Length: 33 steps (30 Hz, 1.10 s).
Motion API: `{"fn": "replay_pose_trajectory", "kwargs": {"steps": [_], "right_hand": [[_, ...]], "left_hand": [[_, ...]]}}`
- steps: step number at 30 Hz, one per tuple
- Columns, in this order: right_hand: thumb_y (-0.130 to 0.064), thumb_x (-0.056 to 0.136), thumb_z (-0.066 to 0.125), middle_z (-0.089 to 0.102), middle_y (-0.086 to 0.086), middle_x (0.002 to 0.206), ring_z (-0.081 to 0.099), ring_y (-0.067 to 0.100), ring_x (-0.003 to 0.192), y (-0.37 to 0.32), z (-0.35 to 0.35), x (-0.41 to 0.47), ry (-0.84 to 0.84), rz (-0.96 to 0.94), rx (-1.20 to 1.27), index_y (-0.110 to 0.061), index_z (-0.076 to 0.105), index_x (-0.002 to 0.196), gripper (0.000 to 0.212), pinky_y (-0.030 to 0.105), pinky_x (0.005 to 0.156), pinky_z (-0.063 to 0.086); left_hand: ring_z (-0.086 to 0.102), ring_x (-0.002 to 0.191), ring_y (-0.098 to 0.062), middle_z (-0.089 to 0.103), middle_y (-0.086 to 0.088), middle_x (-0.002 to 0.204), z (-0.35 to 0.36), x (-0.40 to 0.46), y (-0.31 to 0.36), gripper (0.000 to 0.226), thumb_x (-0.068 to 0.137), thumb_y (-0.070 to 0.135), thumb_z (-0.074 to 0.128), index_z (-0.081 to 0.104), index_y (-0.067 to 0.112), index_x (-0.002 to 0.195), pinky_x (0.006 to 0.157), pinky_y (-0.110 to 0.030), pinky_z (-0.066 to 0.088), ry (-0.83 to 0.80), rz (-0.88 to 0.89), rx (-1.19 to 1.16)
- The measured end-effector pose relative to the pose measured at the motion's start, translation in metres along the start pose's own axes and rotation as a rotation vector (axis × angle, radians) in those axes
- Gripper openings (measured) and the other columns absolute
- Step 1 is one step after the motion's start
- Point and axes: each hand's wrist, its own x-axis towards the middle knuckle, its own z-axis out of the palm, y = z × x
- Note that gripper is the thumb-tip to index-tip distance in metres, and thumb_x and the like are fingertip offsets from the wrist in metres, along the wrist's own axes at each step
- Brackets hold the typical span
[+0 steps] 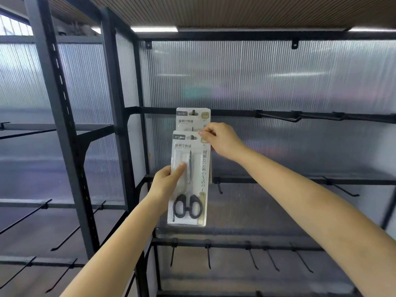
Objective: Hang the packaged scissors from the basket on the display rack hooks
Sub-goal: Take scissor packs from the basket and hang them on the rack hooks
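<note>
Left hand: the left hand (166, 181) grips the front scissors pack (188, 179) at its left edge, about mid-height, thumb laid across the face and fingers curled behind; it carries the weight
Right hand: the right hand (220, 140) pinches the same pack at its top right corner, fingertips closed on the card; it steers the top edge
Held pack: upright, black handles low, well below both grips; its hang hole sits just left of the right-hand pinch; whether the hook has entered that hole cannot be told
Hung pack: a second scissors pack (193, 117) hangs just above and behind the right-hand grip, its hole already over a hook on the upper rail (235, 112); that one looks done
Hook in use: mostly hidden behind the two cards; only a dark stub shows in the upper pack's hole
Bare hooks: more hooks (278, 118) run to the right of the right hand on the same rail, and other rows lie below both grips; all bare
Basket: not in view; how many packs remain cannot be told
Progress: early by my reading; one pack hung, one in hand nearly seated, most hooks unfilled
</note>
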Motion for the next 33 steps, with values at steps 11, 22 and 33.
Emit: {"fn": "replay_pose_trajectory", "kwargs": {"steps": [11, 22, 33], "right_hand": [[-0.023, 0.095, 0.053, 0.061, 0.000, 0.082, 0.051, 0.007, 0.071, -0.013, -0.029, 0.045, 0.176, -0.091, -0.087, -0.002, 0.064, 0.092, 0.023, 0.013, 0.059, 0.037], [-0.023, 0.095, 0.053, 0.064, 0.007, 0.088, 0.056, 0.017, 0.078, 0.000, -0.009, 0.065, 0.237, -0.061, -0.194, -0.003, 0.062, 0.091, 0.022, 0.031, 0.070, 0.045], [-0.018, 0.095, 0.052, 0.053, 0.008, 0.097, 0.052, 0.021, 0.087, 0.001, -0.008, 0.064, 0.270, -0.159, -0.278, -0.003, 0.055, 0.091, 0.016, 0.035, 0.077, 0.043]], "left_hand": [[0.063, 0.091, -0.030, 0.068, -0.006, 0.085, -0.001, 0.013, -0.006, 0.027, 0.086, 0.042, 0.062, 0.064, 0.015, 0.083, 0.091, -0.042, 0.048, -0.027, 0.026, -0.027], [0.058, 0.081, -0.020, 0.066, -0.005, 0.089, 0.013, 0.029, -0.010, 0.017, 0.087, 0.031, 0.064, 0.063, 0.014, 0.090, 0.073, -0.032, 0.045, 0.169, 0.041, -0.042], [0.054, 0.074, -0.017, 0.059, 0.000, 0.077, 0.018, 0.044, -0.015, 0.021, 0.082, 0.032, 0.070, 0.056, 0.017, 0.077, 0.069, -0.029, 0.043, 0.273, 0.059, 0.031]]}}
